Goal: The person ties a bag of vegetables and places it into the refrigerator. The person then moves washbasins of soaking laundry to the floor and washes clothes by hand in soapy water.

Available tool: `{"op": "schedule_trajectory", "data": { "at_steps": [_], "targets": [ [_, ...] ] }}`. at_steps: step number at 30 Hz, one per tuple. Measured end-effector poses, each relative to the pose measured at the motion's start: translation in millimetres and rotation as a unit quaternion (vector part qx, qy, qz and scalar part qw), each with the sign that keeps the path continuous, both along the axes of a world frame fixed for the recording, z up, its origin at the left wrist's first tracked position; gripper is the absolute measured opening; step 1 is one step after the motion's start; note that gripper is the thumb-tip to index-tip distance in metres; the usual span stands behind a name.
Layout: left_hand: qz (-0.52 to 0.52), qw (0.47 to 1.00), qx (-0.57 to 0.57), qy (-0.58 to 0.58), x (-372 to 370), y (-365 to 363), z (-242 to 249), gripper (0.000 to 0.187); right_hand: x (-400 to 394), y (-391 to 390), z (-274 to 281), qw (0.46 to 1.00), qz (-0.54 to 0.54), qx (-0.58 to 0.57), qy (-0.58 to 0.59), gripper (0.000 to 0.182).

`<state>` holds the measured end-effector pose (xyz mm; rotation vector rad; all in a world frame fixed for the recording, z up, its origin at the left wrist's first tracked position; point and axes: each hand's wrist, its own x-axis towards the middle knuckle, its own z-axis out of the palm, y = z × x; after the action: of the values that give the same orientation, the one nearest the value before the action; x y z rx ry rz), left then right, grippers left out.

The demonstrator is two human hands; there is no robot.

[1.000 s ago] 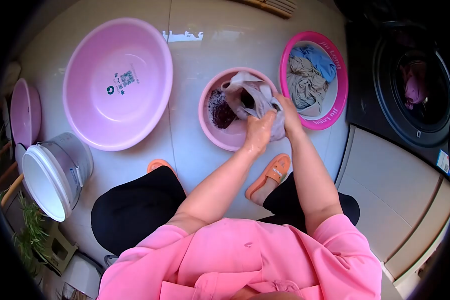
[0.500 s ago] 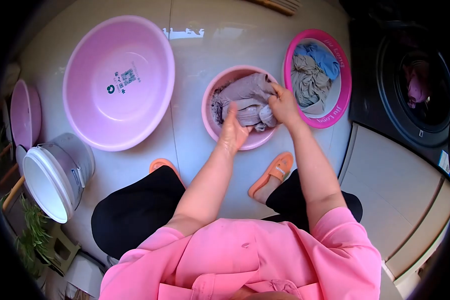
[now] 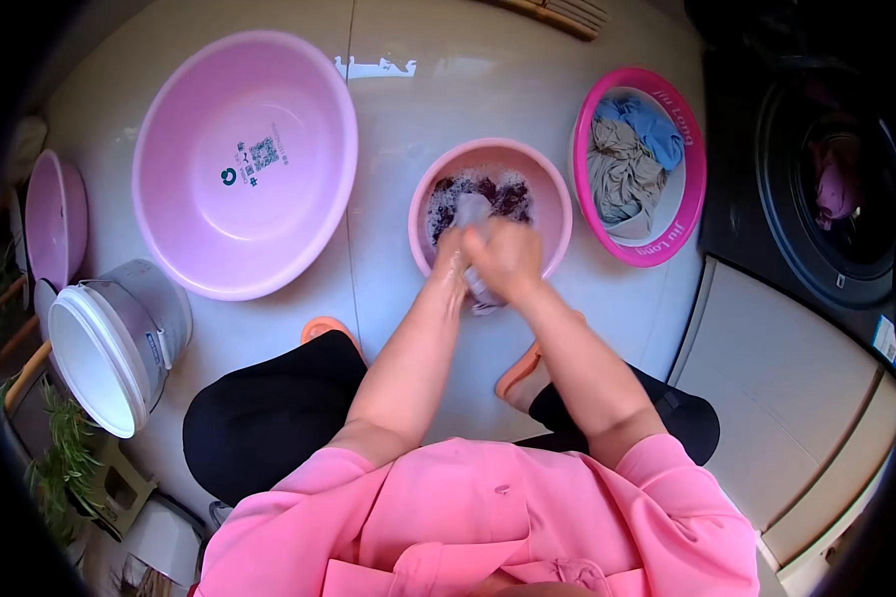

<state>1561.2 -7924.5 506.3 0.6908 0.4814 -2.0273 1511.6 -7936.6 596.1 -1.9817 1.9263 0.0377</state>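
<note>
A small pink basin holds sudsy water with dark cloth in it. Over its near side, my left hand and my right hand are closed together round a wet greyish-mauve cloth. The cloth is bunched narrow; one end sticks up past my fingers and the other hangs below them near the basin's rim. My right hand is smeared by motion, but its fingers are wrapped on the cloth.
At the left are a large pink basin, another pink basin and a white bucket. A magenta-rimmed basin with blue and beige clothes stands right, beside a dark front-loading machine. An orange slipper lies near my foot.
My hands have come together, and the spread-out cloth is now gathered into a narrow bunch between them. More of the suds and dark cloth in the basin shows.
</note>
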Motion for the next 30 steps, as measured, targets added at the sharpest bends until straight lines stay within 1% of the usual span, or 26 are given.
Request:
{"op": "schedule_trajectory", "data": {
  "at_steps": [1, 3, 4, 5, 7, 8, 9, 11, 12, 13, 15, 16, 17, 18, 19, 21, 22, 23, 24, 25, 26, 27, 28, 29, 30],
  "targets": [
    [-0.044, 0.998, 0.005, -0.052, 2, 0, 0, 0.026, -2, 1, -3, 1.0, -0.002, 0.002, -0.002, 0.041],
    [-0.134, 0.979, 0.014, -0.152, 5, 1, 3, 0.028, -16, 1, -17, 0.993, -0.088, -0.028, -0.069, 0.038],
    [-0.064, 0.995, -0.009, -0.078, -6, -2, 4, 0.031, -34, -15, -19, 0.987, -0.136, 0.023, -0.089, 0.035],
    [-0.063, 0.995, -0.013, -0.076, -10, -4, 0, 0.031, -44, -18, -24, 0.987, -0.135, 0.019, -0.087, 0.035],
    [-0.129, 0.984, -0.025, -0.117, -5, -8, 17, 0.036, -45, -20, -16, 0.973, -0.148, -0.042, -0.171, 0.034],
    [-0.128, 0.985, -0.025, -0.116, -3, -10, 21, 0.036, -39, -16, -10, 0.976, -0.115, -0.058, -0.174, 0.035],
    [-0.111, 0.987, 0.004, -0.112, -2, -11, 23, 0.046, -31, -13, -1, 0.978, -0.083, -0.074, -0.178, 0.037],
    [-0.075, 0.99, 0.06, -0.106, 5, -16, 28, 0.068, -19, -8, 17, 0.994, 0.008, -0.037, -0.104, 0.033],
    [-0.088, 0.986, 0.12, -0.072, 18, -24, 32, 0.075, -18, 1, 12, 0.992, 0.066, -0.093, -0.054, 0.029],
    [-0.116, 0.988, 0.099, -0.003, 28, -28, 32, 0.062, -9, 12, 21, 0.992, 0.065, -0.094, -0.052, 0.029],
    [-0.161, 0.978, 0.087, -0.1, 13, -24, 7, 0.046, 3, 27, 36, 0.988, 0.132, -0.044, -0.067, 0.025],
    [-0.16, 0.978, 0.086, -0.1, 0, -18, -9, 0.046, -4, 17, 25, 0.988, 0.133, -0.045, -0.067, 0.025],
    [-0.081, 0.994, 0.023, -0.076, -17, -6, -21, 0.037, -16, 2, 5, 0.992, 0.09, -0.078, -0.052, 0.027],
    [-0.001, 0.998, -0.041, -0.052, -25, 4, -26, 0.029, -23, -6, -9, 0.992, 0.047, -0.11, -0.036, 0.028],
    [0.0, 0.998, -0.042, -0.054, -16, 1, -8, 0.029, -25, -12, -14, 0.992, 0.048, -0.111, -0.038, 0.028],
    [-0.1, 0.992, 0.033, -0.072, 1, -5, 24, 0.021, -26, -19, -21, 0.996, 0.01, -0.093, 0.006, 0.03],
    [-0.098, 0.986, -0.02, -0.134, -5, 1, -15, 0.021, -12, -9, -10, 0.994, 0.047, -0.094, 0.014, 0.029],
    [-0.097, 0.986, -0.02, -0.135, -8, 1, -37, 0.021, -1, -2, -1, 0.994, 0.048, -0.095, 0.013, 0.029],
    [-0.041, 0.996, -0.074, -0.013, -5, 0, -39, 0.022, 8, 7, 9, 0.989, 0.066, -0.123, -0.053, 0.027],
    [0.015, 0.986, -0.126, 0.11, -2, 3, -40, 0.023, 14, 13, 13, 0.978, 0.082, -0.15, -0.117, 0.025],
    [0.047, 0.994, -0.083, 0.049, -6, 10, -36, 0.023, -16, 5, -13, 0.991, 0.032, -0.093, -0.093, 0.025],
    [0.046, 0.994, -0.085, 0.048, -3, 0, -8, 0.023, -31, -10, -18, 0.991, 0.031, -0.095, -0.093, 0.025],
    [-0.018, 0.997, -0.044, -0.054, 1, -11, 22, 0.024, -45, -24, -21, 0.996, -0.013, -0.035, -0.076, 0.024],
    [-0.084, 0.984, -0.001, -0.155, 3, -14, 37, 0.025, -55, -31, -24, 0.996, -0.061, 0.029, -0.058, 0.025],
    [-0.086, 0.981, -0.035, -0.168, 5, -20, 35, 0.031, -65, -36, -27, 0.996, -0.064, 0.028, -0.057, 0.025]
  ]
}}
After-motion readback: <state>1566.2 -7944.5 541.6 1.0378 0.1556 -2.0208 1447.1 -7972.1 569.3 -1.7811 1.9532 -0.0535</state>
